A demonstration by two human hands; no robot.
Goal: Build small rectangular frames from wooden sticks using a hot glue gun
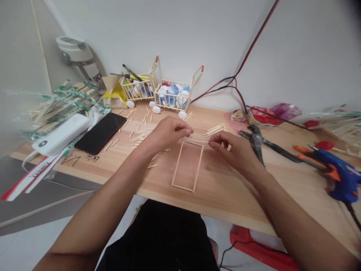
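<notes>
A narrow rectangular frame of thin wooden sticks [176, 165] lies flat on the wooden table. By its far right corner, my right hand [232, 150] is closed, thumb and forefinger pinching the end of a short wooden stick [199, 141]. That stick reaches left along the frame's far side; whether it touches the frame I cannot tell. Just beyond the far left corner hovers my left hand [172, 131], fingers curled and thumb against the forefinger. Anything held in its fingertips is hidden or too small to make out.
Cut stick pieces [138, 137] are scattered left, with a small pile [214, 129] beyond my right hand. Two miniature stick carts [172, 98] stand at the wall. Pliers [256, 141] and a blue glue gun [342, 177] lie right; a phone [100, 131] and white power bank [62, 133] left.
</notes>
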